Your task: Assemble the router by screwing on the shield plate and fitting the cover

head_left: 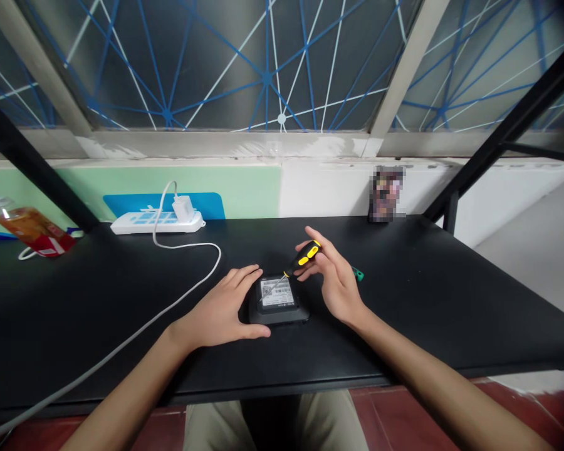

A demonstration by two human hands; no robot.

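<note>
Our beige trousers (329, 423) and bare forearms (131, 385) come nearest, along the bottom of the frame, with red floor tiles (399, 419) beside the trousers. On the black table (418, 313), just below the middle of the frame, lies the dark device (284, 316), its white printed label (276, 292) facing up. Our left hand (220, 310) lies around the device's left side, fingers at its far corner, thumb by its near edge and well apart from them; whether it presses on the device we cannot tell. Our right hand (336, 279) has thumb and fingers closed on the yellow-and-black handle of the screwdriver (308, 252), whose shaft slants down to the left across the label. We cannot tell what the tip touches. Right of that hand, partly hidden, sits a small green object (358, 274). Left of centre, a white cable (188, 292) runs from the charger (183, 208) on the power strip (131, 223) to the lower left; a bottle (32, 232) leans at far left.
</note>
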